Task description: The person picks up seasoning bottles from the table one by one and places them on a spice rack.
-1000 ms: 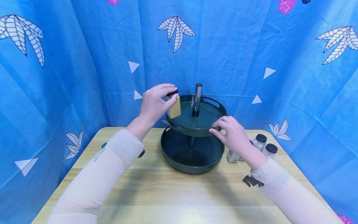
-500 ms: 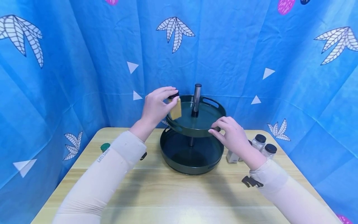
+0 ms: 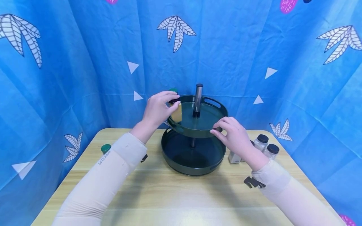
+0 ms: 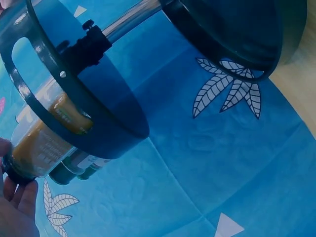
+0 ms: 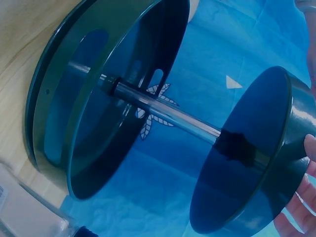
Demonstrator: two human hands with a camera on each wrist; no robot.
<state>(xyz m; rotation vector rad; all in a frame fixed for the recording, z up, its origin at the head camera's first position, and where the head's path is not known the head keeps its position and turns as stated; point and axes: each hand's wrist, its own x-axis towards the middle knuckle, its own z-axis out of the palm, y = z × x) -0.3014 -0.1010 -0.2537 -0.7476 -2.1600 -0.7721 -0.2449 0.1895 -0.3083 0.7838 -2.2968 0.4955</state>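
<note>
A two-tier dark green turntable rack with a metal post [image 3: 198, 97] stands on the table. My left hand [image 3: 158, 108] grips the black lid of a spice jar with yellow contents [image 3: 177, 115], at the left side of the upper tray [image 3: 207, 110]. Whether the jar's base touches the tray is hidden. In the left wrist view, green-lidded jars [image 4: 63, 174] show beside the yellow jar, partly behind the tray wall. My right hand [image 3: 233, 133] pinches the upper tray's front right rim; its fingers [image 5: 301, 205] lie against the wall in the right wrist view.
Several black-lidded clear jars [image 3: 261, 142] stand right of the rack, partly behind my right wrist. Another green-lidded jar [image 3: 106, 148] stands at the left, partly behind my left sleeve. The lower tray [image 3: 181, 166] sits below the upper one. Blue curtains surround the wooden table [image 3: 181, 201].
My left hand has come down slightly with the yellow jar, toward the upper tray. A green lid has come into view behind that hand. The right hand keeps its place on the rim.
</note>
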